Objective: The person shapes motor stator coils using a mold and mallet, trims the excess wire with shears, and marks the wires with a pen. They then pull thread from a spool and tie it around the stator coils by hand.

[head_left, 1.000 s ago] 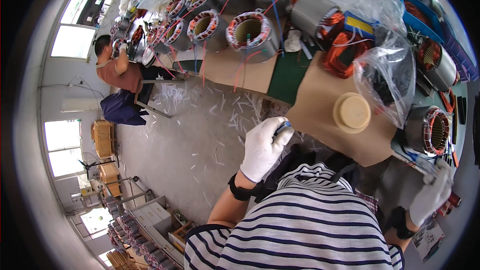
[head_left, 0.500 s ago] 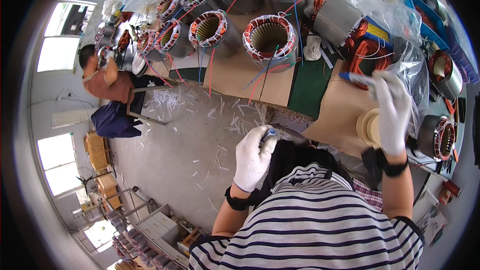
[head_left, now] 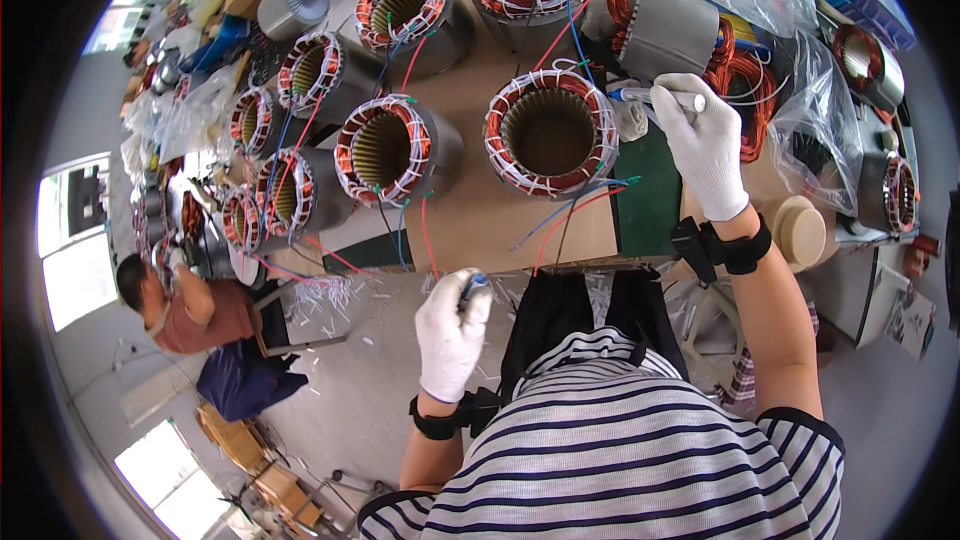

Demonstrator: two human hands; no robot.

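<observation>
Head view. Person in a striped shirt stands at the near edge of the bench, both hands in white gloves, black straps at the wrists.

Left hand: held just off the near bench edge, fingers together around a small blue-tipped tool that sticks up out of the fist.

Right hand: reached far over the bench, fingers clamped on a white tube with a blue end, held roughly level. It sits just right of the nearest stator, above a green mat.

That stator: upright, bore facing up, copper winding laced with white cord, red and blue leads trailing toward the near edge.

More stators of the same kind stand to the left and far across the bench. Clear plastic bag and a cream round disc to the right.

Left, on the floor level beyond the bench: another person, seated, bent over. White scraps litter the floor there.
</observation>
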